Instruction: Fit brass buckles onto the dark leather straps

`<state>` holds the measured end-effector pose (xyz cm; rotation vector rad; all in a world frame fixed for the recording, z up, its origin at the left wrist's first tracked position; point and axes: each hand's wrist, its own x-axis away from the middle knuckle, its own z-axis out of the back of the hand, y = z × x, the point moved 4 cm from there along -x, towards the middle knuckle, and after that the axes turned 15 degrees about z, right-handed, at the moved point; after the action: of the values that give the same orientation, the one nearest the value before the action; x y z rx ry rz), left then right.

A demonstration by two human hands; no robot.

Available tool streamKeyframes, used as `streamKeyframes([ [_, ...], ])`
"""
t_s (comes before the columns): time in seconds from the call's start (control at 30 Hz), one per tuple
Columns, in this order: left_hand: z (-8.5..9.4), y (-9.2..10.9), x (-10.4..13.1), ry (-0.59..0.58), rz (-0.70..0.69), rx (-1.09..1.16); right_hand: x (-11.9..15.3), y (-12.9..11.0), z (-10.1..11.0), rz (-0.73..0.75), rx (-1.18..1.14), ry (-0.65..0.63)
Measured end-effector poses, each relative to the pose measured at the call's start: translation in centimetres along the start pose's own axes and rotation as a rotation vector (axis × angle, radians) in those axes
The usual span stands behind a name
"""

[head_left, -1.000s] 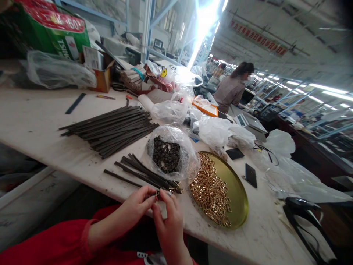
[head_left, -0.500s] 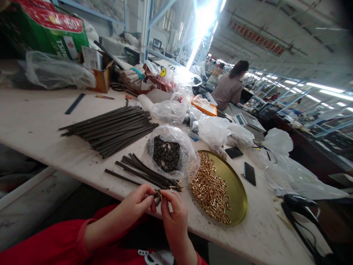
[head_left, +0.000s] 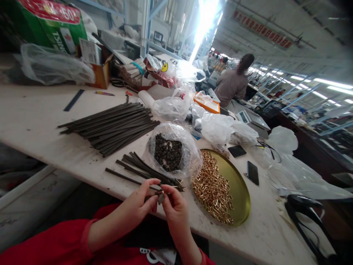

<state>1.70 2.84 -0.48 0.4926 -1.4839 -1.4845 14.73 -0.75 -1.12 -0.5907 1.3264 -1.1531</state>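
Note:
My left hand (head_left: 142, 200) and my right hand (head_left: 175, 206) meet at the table's front edge, fingertips pinched around the end of a dark strap (head_left: 160, 198). A small shiny bit shows between the fingers; its shape is hard to make out. Just beyond lie several dark straps (head_left: 138, 165), with gold buckles at their right ends. Behind these is a clear plastic bag (head_left: 190, 154) holding small black loops (head_left: 167, 152). Right of my right hand, a round gold tray (head_left: 242, 195) bears a heap of gold metal buckles (head_left: 213, 189).
A large stack of dark strips (head_left: 110, 127) lies at the left. Behind are a cardboard box (head_left: 103, 75), plastic bags (head_left: 217, 127) and an orange-edged box (head_left: 206, 103). A phone (head_left: 253, 173) and a black stand (head_left: 306, 221) are at right. A person (head_left: 231, 86) is farther back.
The fingers of both hands have shifted slightly around the strap end, and my left index finger is raised more. The whole view has moved a little; the table items lie as before.

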Motion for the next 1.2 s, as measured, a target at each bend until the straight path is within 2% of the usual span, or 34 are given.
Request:
streamKeyframes([
  [0.23, 0.8, 0.3, -0.6, 0.011, 0.018, -0.104, 0.0, 0.9, -0.6, -0.177, -0.216, -0.033],
  [0.5, 0.4, 0.2, -0.4, -0.171, 0.057, -0.066, -0.8, 1.7, -0.9, -0.291, -0.31, -0.146],
  [0.67, -0.2, 0.7, -0.6, -0.274, 0.062, 0.002, 0.2, 2.5, -2.4, -0.59, -0.649, -0.142],
  [0.73, -0.2, 0.4, -1.0, -0.307, 0.099, 0.075, 0.2, 2.9, -2.7, -0.655, -0.693, -0.174],
  [0.83, 0.2, -0.6, -1.9, -0.332, 0.197, 0.207, -2.0, 3.3, -1.8, -0.507, -0.497, -0.237],
  [0.97, 1.0, -1.8, -3.1, -0.276, 0.226, 0.289, -7.5, 3.5, 0.7, -0.177, 0.139, -0.196],
  [1.03, 1.3, -2.0, -3.5, -0.236, 0.201, 0.307, -9.8, 3.7, 1.0, -0.061, 0.43, -0.191],
  [1.1, 1.5, -1.9, -3.7, -0.201, 0.175, 0.309, -11.3, 4.5, 0.4, -0.03, 0.554, -0.177],
  [1.2, 1.9, -1.6, -3.6, -0.137, 0.166, 0.255, -12.1, 5.7, -0.9, -0.038, 0.618, -0.155],
])
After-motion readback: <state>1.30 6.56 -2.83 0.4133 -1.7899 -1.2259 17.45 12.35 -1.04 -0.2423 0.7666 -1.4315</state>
